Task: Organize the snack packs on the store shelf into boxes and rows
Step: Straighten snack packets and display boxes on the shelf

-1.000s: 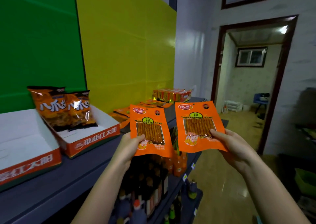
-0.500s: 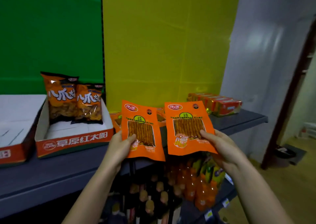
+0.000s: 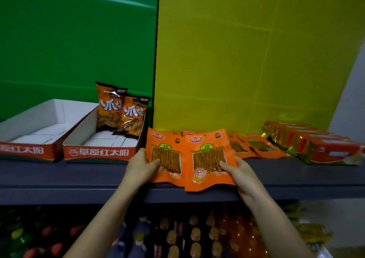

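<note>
My left hand [image 3: 141, 166] grips one flat orange snack pack [image 3: 167, 149] by its left edge. My right hand [image 3: 240, 172] grips a second orange snack pack [image 3: 209, 167] by its right edge; this one overlaps the first. Both packs are low over the front of the grey shelf [image 3: 79, 177]. More orange packs [image 3: 254, 146] lie flat behind them to the right. Two orange chip bags [image 3: 122, 111] stand at the back of an open red and white box [image 3: 100, 151].
A second red and white box [image 3: 25, 149] with nothing visible in it sits at the far left. A row of red wrapped packs [image 3: 312, 141] lies at the right end of the shelf. Bottles [image 3: 183, 236] fill the lower shelf. Green and yellow panels back the shelf.
The view has turned from the doorway to face the shelf. Both hands have lowered their packs from mid-air to the shelf's front, and the two packs now overlap.
</note>
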Demonstrator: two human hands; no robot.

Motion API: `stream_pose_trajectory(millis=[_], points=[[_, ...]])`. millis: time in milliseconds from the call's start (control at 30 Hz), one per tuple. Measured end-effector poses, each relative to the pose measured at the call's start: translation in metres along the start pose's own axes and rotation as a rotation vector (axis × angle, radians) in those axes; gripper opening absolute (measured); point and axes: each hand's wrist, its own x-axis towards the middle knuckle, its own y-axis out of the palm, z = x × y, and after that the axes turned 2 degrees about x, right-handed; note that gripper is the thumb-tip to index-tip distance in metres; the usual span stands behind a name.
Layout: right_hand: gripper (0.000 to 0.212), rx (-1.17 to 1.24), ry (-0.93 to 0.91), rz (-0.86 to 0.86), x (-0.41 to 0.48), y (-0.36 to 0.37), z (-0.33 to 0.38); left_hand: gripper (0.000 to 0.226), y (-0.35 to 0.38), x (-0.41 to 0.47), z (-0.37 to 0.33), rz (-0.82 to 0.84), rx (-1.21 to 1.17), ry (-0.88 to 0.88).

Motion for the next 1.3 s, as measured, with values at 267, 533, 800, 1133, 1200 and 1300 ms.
stream_pose_trajectory(millis=[267,533,800,1133,1200,1300], points=[[0.055,-0.441,-0.071,-0.075,0.024,-0.003,-0.010,0.052,0.015,-0.002,-0.004,-0.097,0.252,0.002],[0.055,-0.879,-0.158,-0.101,0.023,-0.007,-0.012,0.054,0.021,0.000,0.007,-0.223,0.371,0.084],[0.048,-1.196,-0.366,-0.145,0.002,-0.009,0.006,0.048,0.013,-0.007,0.009,-0.345,0.546,0.335],[0.031,-1.008,-0.888,0.345,-0.041,0.130,0.041,0.025,-0.108,-0.051,0.035,-0.500,0.973,0.400],[0.030,-0.963,-0.941,0.449,-0.056,0.173,0.040,0.030,-0.144,-0.069,0.054,-0.535,1.046,0.307],[0.031,-0.899,-0.996,0.605,-0.085,0.236,0.036,0.032,-0.202,-0.101,0.078,-0.584,1.059,0.173]])
